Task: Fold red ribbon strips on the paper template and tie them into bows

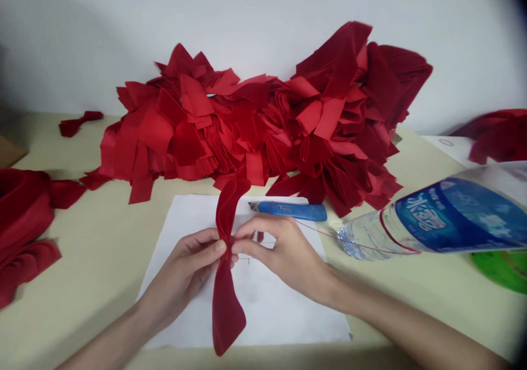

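My left hand [196, 260] pinches a red ribbon [228, 304] at its gathered middle, thumb on top. One end of the ribbon stands up toward the pile, and the other hangs toward me. Close against that middle, my right hand [284, 254] is closed with thumb and forefinger together on a thin red thread [315, 230]. The thread stretches off to the right and winds around a clear plastic bottle [461, 216] with a blue label, lying on its side. Under both hands lies a white paper sheet [296, 320].
A blue utility knife [294, 211] lies at the paper's far edge, just beyond my right hand. Behind it, a large heap of red ribbon pieces [230, 128] leans toward the wall. More red ribbon [24, 216] sits at the left. A green round object [500, 271] is partly under the bottle.
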`<state>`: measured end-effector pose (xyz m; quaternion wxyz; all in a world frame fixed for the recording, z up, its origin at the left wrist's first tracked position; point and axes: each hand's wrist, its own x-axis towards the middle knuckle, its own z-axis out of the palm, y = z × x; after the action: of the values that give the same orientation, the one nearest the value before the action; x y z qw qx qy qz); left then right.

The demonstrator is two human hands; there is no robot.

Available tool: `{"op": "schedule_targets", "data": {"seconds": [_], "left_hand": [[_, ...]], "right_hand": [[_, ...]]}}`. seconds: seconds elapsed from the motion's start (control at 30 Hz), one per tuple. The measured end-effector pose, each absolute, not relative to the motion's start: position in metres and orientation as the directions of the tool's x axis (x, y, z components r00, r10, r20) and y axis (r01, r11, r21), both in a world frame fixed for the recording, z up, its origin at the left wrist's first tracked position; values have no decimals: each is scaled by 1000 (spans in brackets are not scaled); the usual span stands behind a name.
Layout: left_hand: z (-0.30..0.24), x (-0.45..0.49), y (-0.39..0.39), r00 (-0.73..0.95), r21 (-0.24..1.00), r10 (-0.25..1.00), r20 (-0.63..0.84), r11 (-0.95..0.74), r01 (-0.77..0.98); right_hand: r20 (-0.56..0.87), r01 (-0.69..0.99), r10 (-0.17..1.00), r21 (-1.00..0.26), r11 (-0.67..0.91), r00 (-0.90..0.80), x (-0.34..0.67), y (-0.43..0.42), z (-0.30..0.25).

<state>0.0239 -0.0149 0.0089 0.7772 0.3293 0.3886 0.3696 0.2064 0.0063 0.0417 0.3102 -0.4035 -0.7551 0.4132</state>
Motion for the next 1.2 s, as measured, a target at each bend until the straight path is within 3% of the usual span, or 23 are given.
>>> {"op": "schedule_targets", "data": {"seconds": [0.27,0.63,0.8,0.97,1.2], "left_hand": [[5,24,-13,468,760,813,-345,535,-369],[9,25,-15,468,793,805,-365,532,-297],[9,24,-15,440,760,810,-388,551,-344],[12,26,-16,411,762,791,-453,583,-281],[14,25,-15,447,795,798,-405,549,-259]], "right_hand": [[11,272,908,-952,137,-420,208,11,35],[63,246,927,-956,163,-368,208,3,47],[-45,138,898,-990,18,-438,204,6,38],[-93,89,891,-994,-60,-444,203,6,32],[-175,42,859,-983,-176,-481,201,5,28]]}}
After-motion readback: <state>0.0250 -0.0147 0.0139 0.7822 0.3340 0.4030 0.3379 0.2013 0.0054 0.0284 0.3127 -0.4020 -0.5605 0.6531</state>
